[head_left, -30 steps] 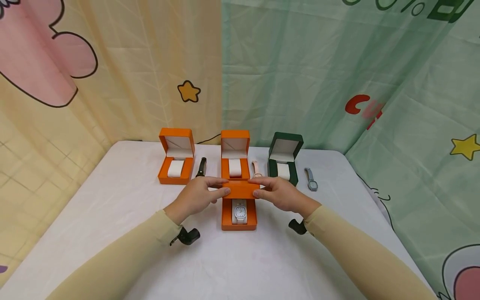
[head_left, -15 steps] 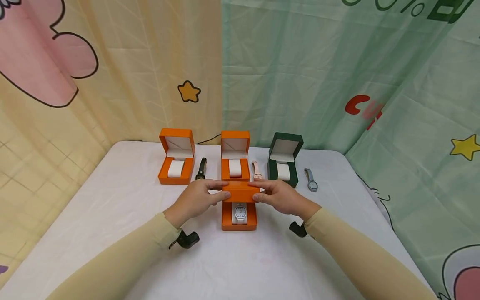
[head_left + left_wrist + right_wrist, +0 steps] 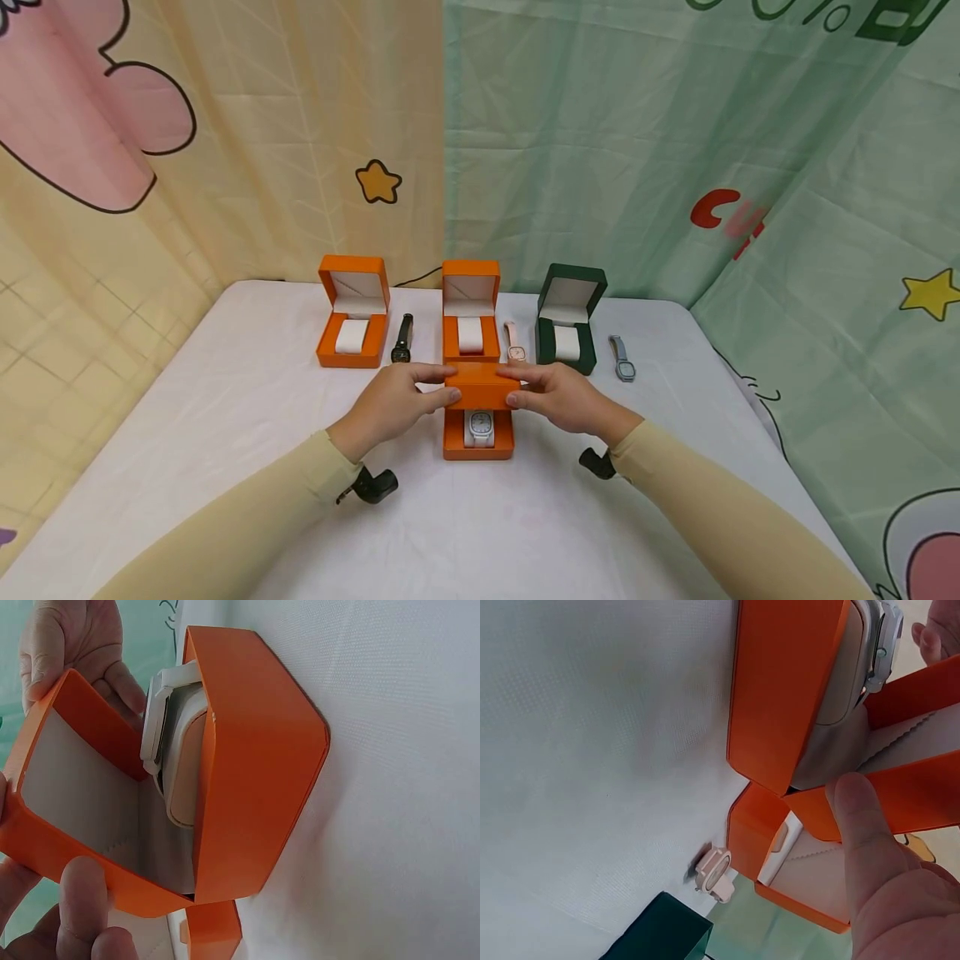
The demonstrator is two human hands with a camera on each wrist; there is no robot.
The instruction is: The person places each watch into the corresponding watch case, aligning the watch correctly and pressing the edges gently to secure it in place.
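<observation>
In the head view, an orange watch box (image 3: 453,450) stands on the white-covered table, its lid (image 3: 482,387) tilted partway down. My left hand (image 3: 393,404) holds the lid's left side with thumb and fingers. On the opposite side, my right hand (image 3: 566,402) holds it the same way. A white watch (image 3: 480,427) is wrapped round the cushion inside the base, its upper part covered by the lid from above. The left wrist view shows the pale lining of the lid over the watch (image 3: 156,712). My right thumb (image 3: 859,806) presses near the hinge corner.
Behind stand an open orange box (image 3: 327,352) at left, another open orange box (image 3: 450,333) in the middle and an open green box (image 3: 545,335) at right, with white cushions. A black watch (image 3: 402,337), a pink watch (image 3: 513,337) and a blue-grey watch (image 3: 622,360) lie among them.
Both hands have tilted the lid forward and down, so it covers more of the white watch. The boxes behind and the other watches stay where they were.
</observation>
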